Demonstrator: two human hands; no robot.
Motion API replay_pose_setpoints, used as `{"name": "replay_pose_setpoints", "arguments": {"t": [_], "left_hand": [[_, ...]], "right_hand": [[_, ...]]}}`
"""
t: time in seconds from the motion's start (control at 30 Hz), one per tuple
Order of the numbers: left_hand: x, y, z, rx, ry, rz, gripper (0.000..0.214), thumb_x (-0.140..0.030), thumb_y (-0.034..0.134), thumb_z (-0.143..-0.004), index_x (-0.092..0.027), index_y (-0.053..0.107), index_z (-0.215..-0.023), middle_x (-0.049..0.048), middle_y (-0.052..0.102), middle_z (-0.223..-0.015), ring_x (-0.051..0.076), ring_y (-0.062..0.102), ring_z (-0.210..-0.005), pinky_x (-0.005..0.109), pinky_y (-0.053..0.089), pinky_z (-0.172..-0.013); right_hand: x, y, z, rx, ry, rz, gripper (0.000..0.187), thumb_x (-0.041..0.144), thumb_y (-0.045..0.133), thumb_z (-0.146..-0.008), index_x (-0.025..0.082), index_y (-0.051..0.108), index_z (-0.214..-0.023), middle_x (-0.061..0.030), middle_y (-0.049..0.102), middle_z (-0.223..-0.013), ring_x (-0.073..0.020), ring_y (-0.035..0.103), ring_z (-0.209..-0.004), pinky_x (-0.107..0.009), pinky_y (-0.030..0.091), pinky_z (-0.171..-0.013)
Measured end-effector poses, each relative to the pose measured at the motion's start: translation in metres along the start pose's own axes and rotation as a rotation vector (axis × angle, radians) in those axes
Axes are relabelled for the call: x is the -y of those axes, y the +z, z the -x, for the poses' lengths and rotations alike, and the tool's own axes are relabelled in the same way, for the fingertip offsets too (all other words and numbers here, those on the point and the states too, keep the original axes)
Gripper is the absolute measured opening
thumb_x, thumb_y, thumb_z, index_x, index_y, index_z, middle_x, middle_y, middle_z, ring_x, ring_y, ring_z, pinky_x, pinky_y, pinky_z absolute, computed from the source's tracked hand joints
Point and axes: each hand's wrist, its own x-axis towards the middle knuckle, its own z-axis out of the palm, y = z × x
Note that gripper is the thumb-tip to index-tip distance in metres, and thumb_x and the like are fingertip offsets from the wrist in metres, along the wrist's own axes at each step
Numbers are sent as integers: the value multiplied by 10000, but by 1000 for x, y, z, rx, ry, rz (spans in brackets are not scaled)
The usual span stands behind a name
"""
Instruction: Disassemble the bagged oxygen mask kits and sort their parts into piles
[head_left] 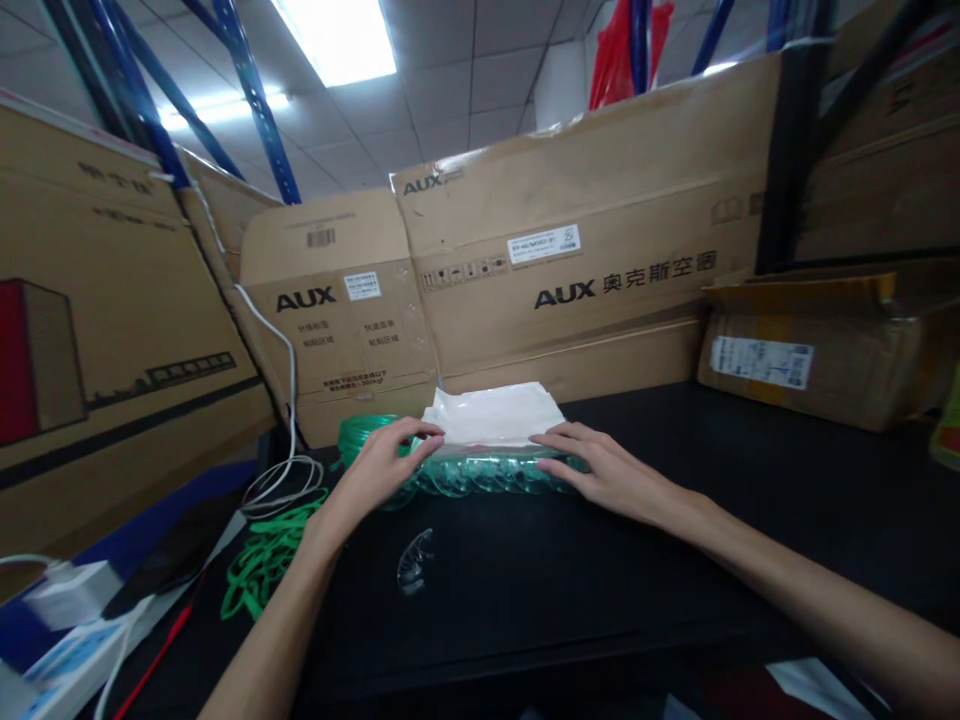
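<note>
A stack of thin white sheets (499,412), paper or film, lies on a row of curved, clear green-tinted plastic pieces (480,475) on the black table. At the stack's left front corner, my left hand (386,460) has its thumb and forefinger closed together on the sheet edge. My right hand (604,468) rests at the right front corner, fingers stretched over the sheet edge. Its thumb is apart, lower down by the plastic pieces. Behind my left hand sits a coil of green plastic (364,432). One loose clear curved piece (415,563) lies nearer to me.
Green cord (270,550) and a white cable (289,360) lie at the left. A power strip (67,655) with a white plug stands at the lower left. Large cardboard panels (600,210) wall the back; an opened cardboard box (810,345) sits at the right.
</note>
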Motion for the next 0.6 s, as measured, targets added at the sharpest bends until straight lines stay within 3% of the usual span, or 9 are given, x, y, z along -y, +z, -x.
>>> {"name": "replay_pose_setpoints", "arguments": {"t": [0.13, 0.3, 0.6], "left_hand": [[16, 16, 13, 42, 58, -12, 350, -470, 537, -989, -218, 713, -1157, 77, 706, -1189, 238, 608, -1145, 407, 426, -1068], [20, 32, 15, 78, 107, -51, 344, -471, 653, -932, -301, 707, -1226, 44, 669, -1203, 251, 562, -1147, 427, 414, -1060], [25, 39, 15, 70, 158, -27, 310, -453, 673, -929, -334, 699, -1215, 14, 676, -1208, 246, 568, -1151, 405, 404, -1049]], "right_hand": [[18, 10, -18, 96, -75, 116, 493, 509, 519, -1003, 228, 617, -1396, -154, 640, -1304, -327, 625, -1189, -487, 502, -1036], [36, 27, -37, 162, -108, 285, 495, 476, 598, -974, 207, 611, -1389, -160, 648, -1214, -327, 647, -1106, -473, 529, -961], [43, 34, -35, 186, -70, 355, 437, 339, 610, -970, 170, 613, -1373, -170, 649, -1134, -344, 654, -1023, -489, 540, -891]]}}
